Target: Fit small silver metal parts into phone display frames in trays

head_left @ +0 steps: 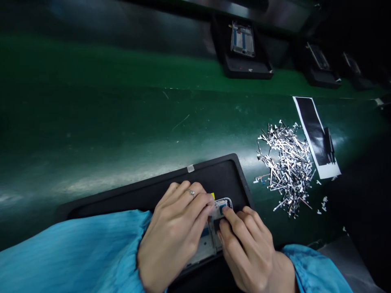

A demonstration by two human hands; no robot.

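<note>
A silver phone frame (207,246) with blue patches lies in a black tray (218,173), partly covered by my hands. My left hand (175,228), with a ring on one finger, is over the frame's left side. Its fingertips are pinched together at the frame's upper edge, beside a small yellow tab (213,196); whatever they hold is hidden. My right hand (252,246) is closed at the frame's right side. Its index fingertip presses near a blue patch by the rounded corner, with the thumb lower against the frame.
Right of the tray lies a pile of small silver-and-black strips (288,162), with a few scattered around. Beside it is a white-edged sheet with a black panel (314,130). At the back, black trays (249,69) hold more phone frames (243,38) on the green bench (122,118).
</note>
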